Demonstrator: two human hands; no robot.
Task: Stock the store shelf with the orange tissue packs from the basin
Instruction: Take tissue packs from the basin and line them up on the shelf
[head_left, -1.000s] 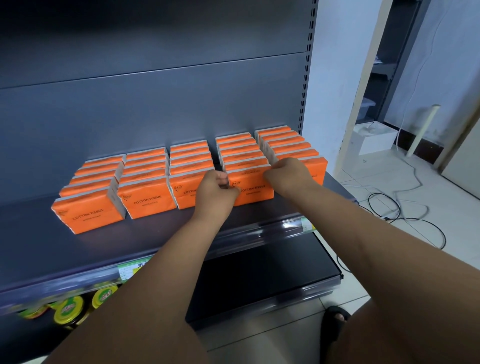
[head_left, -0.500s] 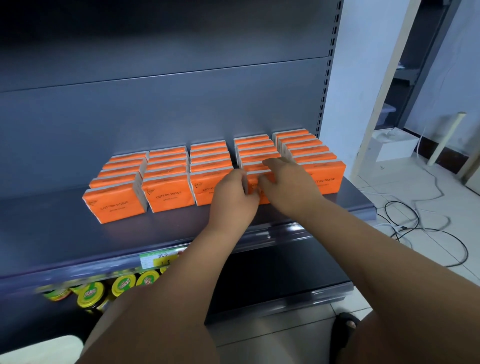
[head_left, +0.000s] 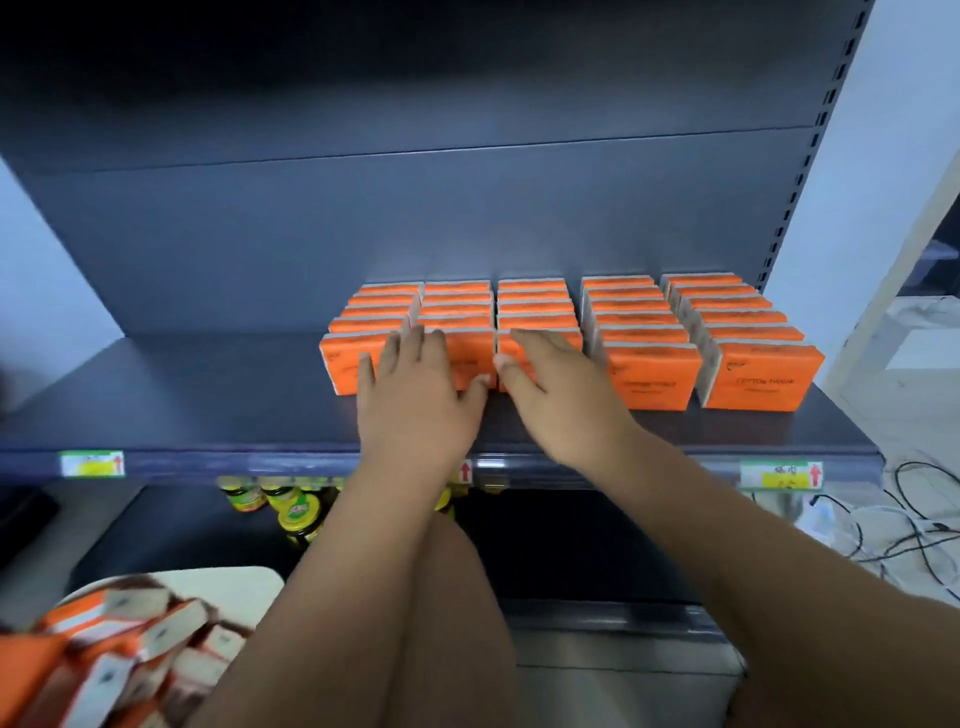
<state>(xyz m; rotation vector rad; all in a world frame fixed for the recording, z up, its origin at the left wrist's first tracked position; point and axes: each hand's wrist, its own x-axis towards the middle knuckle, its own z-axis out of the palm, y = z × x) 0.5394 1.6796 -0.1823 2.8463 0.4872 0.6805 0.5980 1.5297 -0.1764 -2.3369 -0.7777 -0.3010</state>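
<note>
Several rows of orange tissue packs stand upright on the dark shelf, filling its right half. My left hand is spread with straight fingers in front of the front packs of the two leftmost rows. My right hand lies flat, fingers extended, over the front pack of the middle row. Neither hand grips a pack. At the bottom left, the pale basin holds several loose orange packs.
Jars with yellow-green lids sit on the lower shelf. Price tags are clipped on the shelf's front rail. Black cables lie on the tiled floor at right. The left half of the shelf holds no packs.
My view shifted left and down, bringing the basin into sight. Both hands moved left from the fourth row to the left rows and opened from curled fingers to flat, spread ones.
</note>
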